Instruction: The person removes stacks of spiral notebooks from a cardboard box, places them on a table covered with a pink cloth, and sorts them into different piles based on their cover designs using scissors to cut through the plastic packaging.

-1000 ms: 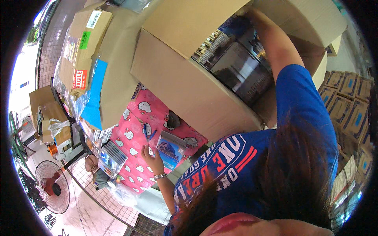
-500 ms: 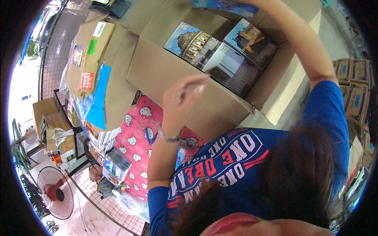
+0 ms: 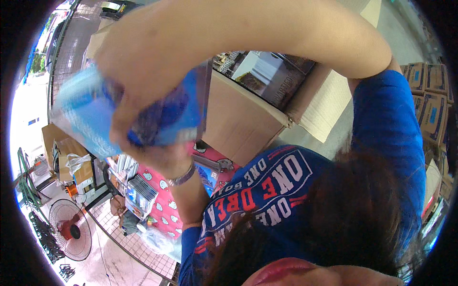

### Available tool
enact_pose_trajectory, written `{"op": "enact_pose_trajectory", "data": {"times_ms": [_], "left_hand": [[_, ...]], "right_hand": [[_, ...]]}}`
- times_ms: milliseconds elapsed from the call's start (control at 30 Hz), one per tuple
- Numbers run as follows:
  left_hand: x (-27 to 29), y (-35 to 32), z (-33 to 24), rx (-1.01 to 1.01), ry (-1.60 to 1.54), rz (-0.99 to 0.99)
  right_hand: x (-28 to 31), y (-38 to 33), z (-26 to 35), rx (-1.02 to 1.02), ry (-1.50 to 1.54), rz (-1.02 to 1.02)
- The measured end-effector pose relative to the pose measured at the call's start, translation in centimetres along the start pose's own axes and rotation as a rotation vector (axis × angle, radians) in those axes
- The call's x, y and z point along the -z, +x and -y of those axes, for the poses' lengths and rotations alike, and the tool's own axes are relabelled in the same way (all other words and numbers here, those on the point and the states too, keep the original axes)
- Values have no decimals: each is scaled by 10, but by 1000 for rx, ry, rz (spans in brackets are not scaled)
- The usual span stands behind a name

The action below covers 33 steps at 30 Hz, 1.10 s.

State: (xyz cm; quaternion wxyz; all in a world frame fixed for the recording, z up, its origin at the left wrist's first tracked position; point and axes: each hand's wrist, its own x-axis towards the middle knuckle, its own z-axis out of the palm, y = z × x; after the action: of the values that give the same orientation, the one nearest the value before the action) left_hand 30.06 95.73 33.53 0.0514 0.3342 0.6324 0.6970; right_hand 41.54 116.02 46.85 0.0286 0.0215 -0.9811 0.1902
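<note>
A flat, glossy pack in blue, printed with pictures, is blurred by motion at the left. My right hand reaches across from the upper right and grips the pack from above, fingers bent over its face. Below, my left hand is closed at the pack's lower edge; its fingertips are partly hidden and smeared. To the right stands an open cardboard box with dark picture-covered square packs inside. My right forearm hides part of the box and its contents.
A pink patterned cloth lies beneath, with stacks of thin booklets on its left side. A standing fan is at the lower left. Several stacked cartons stand at the far right. A black tape dispenser sits at the top left.
My right hand has swung from the top of the view to the left, bringing the blue pack from over the box. My left hand has moved down and left to meet the pack.
</note>
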Motion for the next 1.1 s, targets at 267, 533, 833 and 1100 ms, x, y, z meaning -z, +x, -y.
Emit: {"op": "enact_pose_trajectory", "data": {"times_ms": [267, 533, 833, 1100], "left_hand": [[199, -123, 44, 757, -99, -338], [233, -244, 92, 1166, -92, -684], [228, -262, 115, 1208, -86, -682], [238, -262, 121, 1204, -70, -676]], "right_hand": [[-70, -121, -223, -787, -116, 457], [-164, -153, -330, -1426, 242, 641], [-203, -187, -313, -1270, 862, 313], [-199, -185, -296, -1417, 782, 312]]}}
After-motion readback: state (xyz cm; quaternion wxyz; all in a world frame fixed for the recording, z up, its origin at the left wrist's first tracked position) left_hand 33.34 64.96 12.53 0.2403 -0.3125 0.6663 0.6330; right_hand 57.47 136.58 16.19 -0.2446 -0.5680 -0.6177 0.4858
